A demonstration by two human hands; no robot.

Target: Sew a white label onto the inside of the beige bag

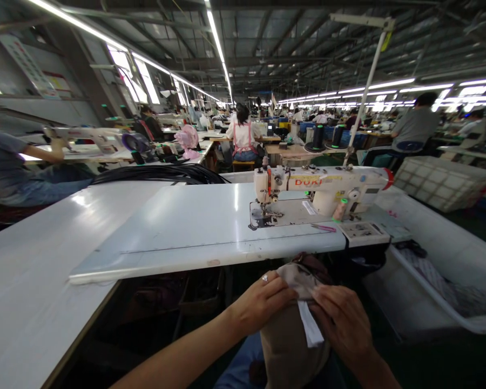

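Note:
A taupe piece of fabric [285, 346] hangs over my lap, below the front edge of the sewing table. My left hand [263, 300] grips its upper part from the left, fingers closed on the cloth; a ring shows on one finger. From the right, my right hand [342, 319] pinches the same cloth. Between the hands a white label strip [310, 324] hangs down over the fabric. Beyond my hands, on the table, stands a white sewing machine [319, 186]. Pink-handled thread snips [324, 228] lie in front of it.
A white tabletop [178, 227] extends left. A large white bin [449, 281] with striped cloth stands right. Black cords or strips [157, 174] are heaped behind the table. A thread spool [340, 209] sits by the machine. A person [12, 156] sits at far left, others ahead.

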